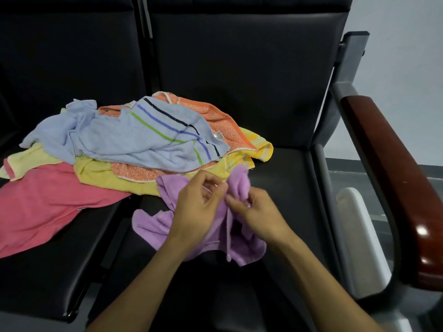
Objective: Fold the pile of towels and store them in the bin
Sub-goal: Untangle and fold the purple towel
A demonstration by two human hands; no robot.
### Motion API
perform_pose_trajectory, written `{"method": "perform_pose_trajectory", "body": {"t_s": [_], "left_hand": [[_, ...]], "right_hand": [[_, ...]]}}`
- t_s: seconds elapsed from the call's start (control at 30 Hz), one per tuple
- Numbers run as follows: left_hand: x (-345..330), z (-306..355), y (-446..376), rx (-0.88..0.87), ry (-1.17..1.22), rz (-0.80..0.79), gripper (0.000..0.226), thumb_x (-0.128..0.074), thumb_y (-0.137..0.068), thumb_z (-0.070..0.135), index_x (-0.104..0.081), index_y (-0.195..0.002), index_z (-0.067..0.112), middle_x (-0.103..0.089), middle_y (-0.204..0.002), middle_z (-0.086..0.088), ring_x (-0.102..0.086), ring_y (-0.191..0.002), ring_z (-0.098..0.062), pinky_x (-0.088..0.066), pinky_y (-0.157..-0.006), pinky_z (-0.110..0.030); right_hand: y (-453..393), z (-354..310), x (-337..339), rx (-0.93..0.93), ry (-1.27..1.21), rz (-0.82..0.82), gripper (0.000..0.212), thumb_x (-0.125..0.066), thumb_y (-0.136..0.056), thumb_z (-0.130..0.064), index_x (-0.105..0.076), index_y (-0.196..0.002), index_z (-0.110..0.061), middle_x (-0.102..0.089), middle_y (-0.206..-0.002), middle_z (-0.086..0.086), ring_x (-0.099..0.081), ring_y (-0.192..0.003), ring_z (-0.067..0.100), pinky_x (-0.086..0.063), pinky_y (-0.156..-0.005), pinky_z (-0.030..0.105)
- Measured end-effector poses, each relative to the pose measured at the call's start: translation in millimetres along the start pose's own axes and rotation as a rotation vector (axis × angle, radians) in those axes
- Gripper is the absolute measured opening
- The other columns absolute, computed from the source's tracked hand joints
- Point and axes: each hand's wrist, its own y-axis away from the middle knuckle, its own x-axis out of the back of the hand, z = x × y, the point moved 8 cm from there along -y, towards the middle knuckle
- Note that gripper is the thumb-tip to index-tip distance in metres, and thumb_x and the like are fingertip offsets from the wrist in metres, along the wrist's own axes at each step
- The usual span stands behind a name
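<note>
A crumpled purple towel lies on the black seat in front of me. My left hand and my right hand both pinch its cloth near the middle, fingertips almost touching. Behind it sits a loose pile: a light blue striped towel on top, an orange towel, a yellow towel and a pink towel spread to the left. A white object, possibly the bin, stands on the floor beside the seat at the right; only its rim shows.
The towels rest across two black padded seats with upright backrests. A dark red wooden armrest on a metal frame borders the right side. A gap runs between the two seat cushions.
</note>
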Motion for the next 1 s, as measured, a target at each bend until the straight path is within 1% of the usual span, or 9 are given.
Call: {"method": "perform_pose_trajectory", "body": {"t_s": [0.07, 0.17, 0.27, 0.33, 0.4, 0.47, 0.63, 0.8, 1.0], "left_hand": [[-9, -10, 0, 0.051, -0.055, -0.105, 0.013, -0.067, -0.095, 0.033, -0.06, -0.092, 0.022, -0.067, -0.082, 0.008, -0.06, -0.071, -0.004, -0.045, -0.067, -0.013], [-27, -19, 8, -0.003, -0.298, -0.261, 0.019, -0.071, -0.091, 0.032, -0.055, -0.089, 0.023, -0.058, -0.069, 0.013, -0.058, -0.067, -0.009, -0.042, -0.061, -0.026], [-21, -12, 5, -0.084, -0.25, -0.163, 0.009, -0.061, -0.099, 0.018, -0.059, -0.091, 0.017, -0.061, -0.069, 0.007, -0.059, -0.069, -0.019, -0.045, -0.063, -0.038], [-14, -7, 1, -0.059, -0.068, -0.119, 0.006, -0.057, -0.102, 0.012, -0.061, -0.1, 0.016, -0.068, -0.081, -0.003, -0.065, -0.078, -0.024, -0.053, -0.071, -0.045], [-9, -6, 0, 0.02, 0.037, -0.074, 0.013, -0.06, -0.1, 0.014, -0.055, -0.104, 0.025, -0.071, -0.085, -0.008, -0.069, -0.081, -0.026, -0.058, -0.071, -0.04], [-5, -11, 0, 0.098, 0.108, -0.016, 0.019, -0.066, -0.097, 0.016, -0.05, -0.103, 0.025, -0.07, -0.085, -0.011, -0.071, -0.079, -0.024, -0.057, -0.065, -0.031], [-1, -6, -1, 0.034, 0.042, 0.017, 0.013, -0.067, -0.096, 0.015, -0.058, -0.087, 0.018, -0.066, -0.083, 0.009, -0.059, -0.073, -0.002, -0.048, -0.07, -0.016], [-5, -7, 1, 0.049, -0.037, -0.005, 0.012, -0.072, -0.093, 0.026, -0.064, -0.088, 0.018, -0.063, -0.076, 0.001, -0.05, -0.061, 0.0, -0.042, -0.062, -0.013], [-4, -19, -2, 0.131, 0.016, -0.033, 0.012, -0.076, -0.089, 0.017, -0.064, -0.087, 0.019, -0.062, -0.074, 0.006, -0.053, -0.064, -0.002, -0.046, -0.065, -0.015]], "right_hand": [[-1, 2, 11, -0.045, -0.179, 0.121, 0.027, -0.058, -0.101, -0.026, -0.062, -0.082, -0.007, -0.066, -0.066, 0.006, -0.061, -0.056, 0.012, -0.048, -0.05, 0.024], [0, 1, 4, -0.117, -0.585, 0.072, 0.031, -0.05, -0.105, -0.025, -0.066, -0.101, 0.002, -0.076, -0.091, 0.016, -0.073, -0.08, 0.022, -0.058, -0.065, 0.027], [3, -4, 9, -0.083, -0.405, 0.062, 0.025, -0.057, -0.1, -0.031, -0.066, -0.102, -0.008, -0.076, -0.092, 0.008, -0.073, -0.084, 0.015, -0.055, -0.065, 0.019], [5, -1, 5, -0.13, -0.206, -0.024, 0.026, -0.063, -0.095, -0.039, -0.064, -0.101, -0.014, -0.074, -0.075, 0.001, -0.07, -0.064, 0.011, -0.051, -0.051, 0.018], [7, 7, -4, -0.202, -0.099, -0.142, 0.032, -0.067, -0.092, -0.043, -0.062, -0.089, -0.011, -0.062, -0.054, 0.0, -0.057, -0.047, 0.017, -0.043, -0.04, 0.022], [7, 12, -10, -0.211, -0.033, -0.184, 0.037, -0.073, -0.089, -0.04, -0.059, -0.076, -0.009, -0.052, -0.052, 0.006, -0.048, -0.049, 0.025, -0.038, -0.042, 0.027], [1, 13, -1, -0.185, -0.068, 0.012, 0.037, -0.067, -0.095, -0.029, -0.054, -0.071, -0.005, -0.05, -0.039, -0.004, -0.048, -0.037, 0.01, -0.039, -0.038, 0.021], [-2, 23, 10, -0.235, -0.165, 0.195, 0.04, -0.066, -0.095, -0.038, -0.054, -0.083, -0.002, -0.053, -0.06, 0.015, -0.051, -0.049, 0.02, -0.039, -0.038, 0.021], [0, 22, 5, -0.258, -0.235, 0.155, 0.034, -0.066, -0.096, -0.033, -0.053, -0.09, -0.001, -0.053, -0.069, 0.014, -0.052, -0.05, 0.015, -0.04, -0.039, 0.019]]}}
